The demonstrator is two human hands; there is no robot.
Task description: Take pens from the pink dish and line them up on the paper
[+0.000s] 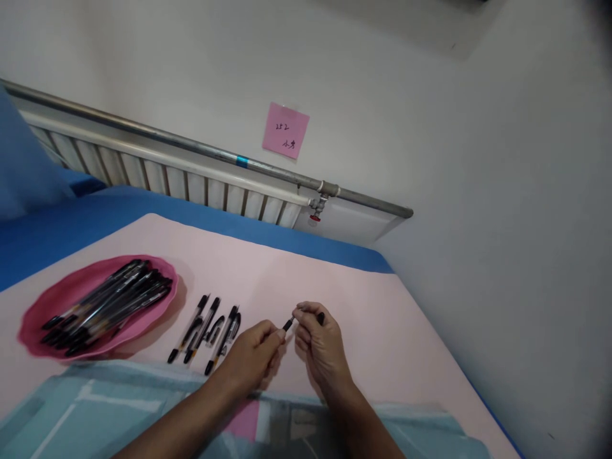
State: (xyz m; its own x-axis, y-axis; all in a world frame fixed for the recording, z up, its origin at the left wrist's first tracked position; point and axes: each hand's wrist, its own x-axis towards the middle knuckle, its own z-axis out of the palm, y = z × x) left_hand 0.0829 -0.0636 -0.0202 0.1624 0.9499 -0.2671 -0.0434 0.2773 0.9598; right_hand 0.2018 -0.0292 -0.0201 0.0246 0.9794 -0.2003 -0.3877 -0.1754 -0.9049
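Pen [288, 324]: slim, black, perhaps plastic.

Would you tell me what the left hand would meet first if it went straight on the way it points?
Probably the right hand: the left hand points toward it, and both pinch one black pen between them.

I have one slim black pen [288, 324] pinched between both hands, just above the pink surface [382, 319]. It tilts up to the right. My left hand [253, 354] nips its lower end at the fingertips. My right hand [321, 347] wraps the rest, and a dark end pokes out past the knuckles.
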